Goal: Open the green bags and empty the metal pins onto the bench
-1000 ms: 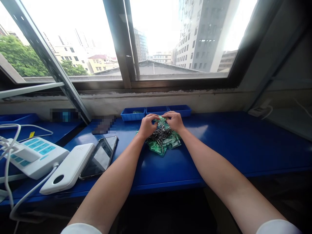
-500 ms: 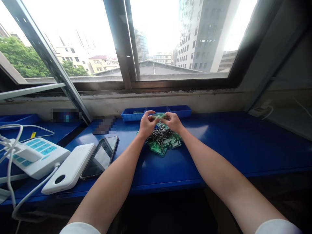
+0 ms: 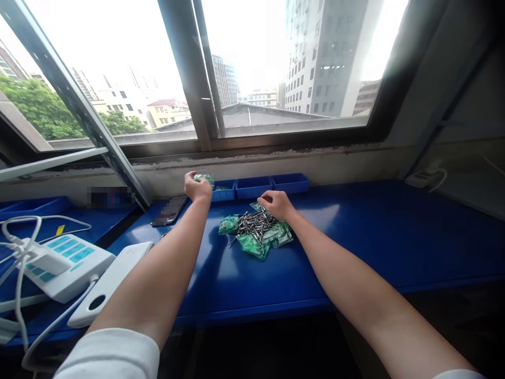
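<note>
My left hand is closed around a small green plastic bag, above the left end of a row of blue bins. My right hand is raised at the far side of a heap of thin metal pins, rivet-like in shape. Its thumb and fingers are pinched together; what they hold, if anything, I cannot make out. Under and around the heap lie several green plastic bags. One more green bag sits at its left edge. In the left bin, some green bag material shows.
On the left are a phone, a white power bank partly behind my left forearm, and a white power strip with looped cables. A metal shelf post rises there. The blue table meets the wall under a window.
My left hand has moved left and away from my right hand, carrying a green bag to the left bin. My right hand has stayed near the heap, a little lower. The view has shifted slightly.
</note>
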### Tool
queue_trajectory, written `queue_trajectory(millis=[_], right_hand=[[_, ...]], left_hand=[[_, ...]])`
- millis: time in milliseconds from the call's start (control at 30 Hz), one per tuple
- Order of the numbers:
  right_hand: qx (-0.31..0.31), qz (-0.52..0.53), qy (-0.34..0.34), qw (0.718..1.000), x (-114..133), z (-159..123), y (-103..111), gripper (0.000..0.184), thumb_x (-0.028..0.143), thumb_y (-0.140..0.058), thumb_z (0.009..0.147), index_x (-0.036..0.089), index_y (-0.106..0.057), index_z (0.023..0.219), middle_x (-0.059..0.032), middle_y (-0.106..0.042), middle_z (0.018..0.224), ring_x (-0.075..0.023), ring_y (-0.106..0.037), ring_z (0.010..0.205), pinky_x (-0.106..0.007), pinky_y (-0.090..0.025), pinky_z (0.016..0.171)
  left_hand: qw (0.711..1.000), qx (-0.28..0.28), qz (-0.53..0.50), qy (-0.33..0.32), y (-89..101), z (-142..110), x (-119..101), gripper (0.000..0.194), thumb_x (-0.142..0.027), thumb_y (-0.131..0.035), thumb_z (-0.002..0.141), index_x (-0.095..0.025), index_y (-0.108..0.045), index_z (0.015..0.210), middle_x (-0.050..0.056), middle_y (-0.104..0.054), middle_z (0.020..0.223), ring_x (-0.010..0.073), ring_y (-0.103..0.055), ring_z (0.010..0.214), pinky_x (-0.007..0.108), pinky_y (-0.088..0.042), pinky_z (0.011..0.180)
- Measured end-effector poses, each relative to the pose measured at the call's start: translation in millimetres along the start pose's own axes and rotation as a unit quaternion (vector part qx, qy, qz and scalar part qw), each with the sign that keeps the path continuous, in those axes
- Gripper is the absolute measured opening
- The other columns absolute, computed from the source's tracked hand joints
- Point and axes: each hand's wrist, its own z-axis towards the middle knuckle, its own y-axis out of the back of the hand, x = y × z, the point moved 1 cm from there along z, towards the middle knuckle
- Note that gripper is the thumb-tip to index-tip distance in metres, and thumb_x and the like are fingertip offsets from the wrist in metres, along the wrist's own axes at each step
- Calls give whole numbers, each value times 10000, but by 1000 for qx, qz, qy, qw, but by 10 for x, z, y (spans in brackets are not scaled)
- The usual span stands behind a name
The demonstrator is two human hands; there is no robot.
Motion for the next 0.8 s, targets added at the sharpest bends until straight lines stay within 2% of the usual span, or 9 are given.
queue_trajectory(millis=[100,167,233,333,433,533,600,667,800], right_hand=[[4,-16,-9,1000,-22,12,-17,264,406,-522,802,191,-671,763,-32,-682,748,-148,-596,692,-248,-416,637],[9,-20,-12,1000,-25,13,-26,254,401,-525,801,196,-671,764,-31,-687,767,-151,-603,707,-248,-423,642],[18,-19,-15,1000,-25,9,-34,243,390,-523,805,199,-671,777,-31,-690,788,-153,-608,726,-247,-432,647],[34,-17,-21,999,-31,0,-46,228,375,-523,810,202,-672,799,-34,-691,801,-159,-612,757,-247,-443,651],[38,-21,-23,999,-49,-1,-53,220,370,-525,810,204,-670,806,-33,-691,802,-162,-614,767,-248,-450,657],[37,-32,-23,999,-70,4,-56,205,363,-535,804,208,-670,808,-30,-692,817,-157,-616,765,-249,-454,683],[41,-36,-24,998,-76,7,-55,199,360,-538,803,212,-671,820,-28,-693,835,-157,-618,777,-246,-456,696],[45,-40,-28,998,-79,11,-51,200,355,-534,803,214,-671,838,-27,-693,856,-158,-617,796,-244,-457,709],[38,-76,-47,995,-112,30,-37,246,357,-525,801,200,-675,916,-52,-687,947,-192,-596,923,-266,-449,790]], left_hand=[[997,20,59,41,9,279,23,222,-148,-575,656,-170,-639,868,85,-651,863,254,-584,951,368,-461,840],[996,24,68,54,5,413,28,238,-138,-596,608,-162,-658,837,97,-656,865,256,-585,948,356,-467,834],[996,21,77,37,-7,504,22,282,-130,-607,577,-162,-673,849,98,-663,884,266,-569,994,350,-464,852],[994,56,93,0,-49,542,2,343,-137,-599,580,-163,-683,911,94,-673,935,282,-545,1056,362,-443,893],[986,128,106,-22,-133,456,-23,380,-169,-589,617,-166,-679,986,102,-671,1013,276,-551,1065,345,-433,904],[973,199,113,-30,-227,297,-63,284,-244,-576,682,-192,-692,936,86,-678,1021,265,-584,1016,344,-436,883],[957,248,149,-14,-256,186,-101,245,-360,-548,740,-202,-693,858,101,-676,1010,310,-571,1030,449,-387,919],[956,242,163,-10,-229,90,-156,296,-433,-491,783,-207,-681,806,111,-669,1008,340,-546,1058,533,-309,953],[980,159,119,-18,-76,-98,-262,311,-393,-410,830,-210,-660,859,90,-671,973,284,-560,1009,469,-347,923]])
